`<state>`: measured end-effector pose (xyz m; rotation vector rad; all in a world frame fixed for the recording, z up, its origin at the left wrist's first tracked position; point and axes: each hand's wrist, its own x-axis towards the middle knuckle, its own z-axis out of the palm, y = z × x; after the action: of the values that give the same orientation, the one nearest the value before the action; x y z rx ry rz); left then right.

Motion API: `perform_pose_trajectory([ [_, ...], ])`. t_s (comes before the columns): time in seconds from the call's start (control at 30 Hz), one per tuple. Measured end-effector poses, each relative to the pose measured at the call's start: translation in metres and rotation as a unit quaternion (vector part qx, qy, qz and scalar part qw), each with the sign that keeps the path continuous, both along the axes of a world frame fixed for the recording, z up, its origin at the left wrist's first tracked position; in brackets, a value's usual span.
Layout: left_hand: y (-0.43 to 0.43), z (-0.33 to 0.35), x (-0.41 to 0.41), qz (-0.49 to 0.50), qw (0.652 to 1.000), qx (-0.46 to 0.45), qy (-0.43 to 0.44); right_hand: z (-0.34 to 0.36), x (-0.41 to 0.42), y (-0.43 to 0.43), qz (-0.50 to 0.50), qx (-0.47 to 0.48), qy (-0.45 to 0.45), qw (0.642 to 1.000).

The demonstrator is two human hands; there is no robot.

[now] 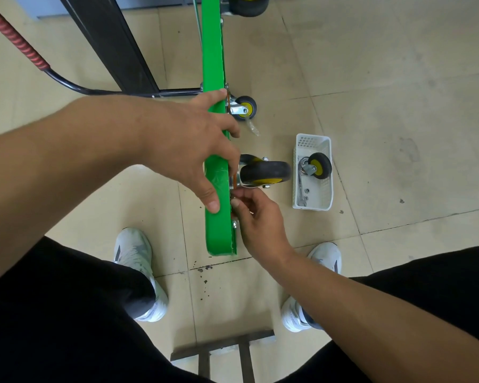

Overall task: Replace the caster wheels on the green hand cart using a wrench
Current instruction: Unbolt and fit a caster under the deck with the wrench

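— Where is the green hand cart (213, 64) found?

— It is stood on its edge on the tiled floor (385, 78), running from the top centre of the frame down to the centre. One large caster wheel (264, 172) is seen on its right face at the frame's centre, and a smaller caster (245, 107) is mounted just above it.

— How is it held?

— The left hand (188, 139) is laid over the upper edge, its grip closed across the deck, with the thumb on the left face and the fingers over the right. By the right hand (257, 214), a small metal part (234, 201) is pinched beside the large wheel's mounting plate (nut or bolt cannot be told).

— And the wrench (300, 186)?

— It is lain in a white basket (327, 150) right of centre, next to a loose caster (319, 165). A red-wrapped handle (14, 41) is seen at upper left.
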<state>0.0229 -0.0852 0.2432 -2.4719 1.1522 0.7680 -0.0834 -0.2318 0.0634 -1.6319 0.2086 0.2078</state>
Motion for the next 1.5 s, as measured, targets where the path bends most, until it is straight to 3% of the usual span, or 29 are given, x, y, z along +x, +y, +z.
perform_pose_trajectory([
  [0.23,-0.001,0.001,-0.001,0.008,1.0,-0.004,-0.001,-0.005,-0.001,0.0,-0.019,0.023,0.011,0.999],
  [0.37,-0.002,0.003,-0.002,0.018,1.0,-0.002,0.005,-0.002,0.001,0.002,-0.063,0.112,0.103,0.986],
  [0.43,-0.003,0.003,-0.002,0.022,1.0,-0.002,0.008,0.001,0.003,0.002,-0.06,0.113,0.143,0.981],
  [0.77,-0.003,0.004,-0.002,0.022,1.0,0.001,0.011,0.003,0.014,-0.002,-0.053,0.18,0.21,0.959],
  [1.33,-0.002,0.001,-0.001,0.033,0.999,-0.011,0.018,-0.004,0.002,0.004,-0.077,0.106,0.078,0.988],
  [1.5,-0.001,0.002,0.0,0.029,0.999,-0.015,0.017,-0.004,0.002,0.002,-0.073,0.126,0.095,0.985],
])
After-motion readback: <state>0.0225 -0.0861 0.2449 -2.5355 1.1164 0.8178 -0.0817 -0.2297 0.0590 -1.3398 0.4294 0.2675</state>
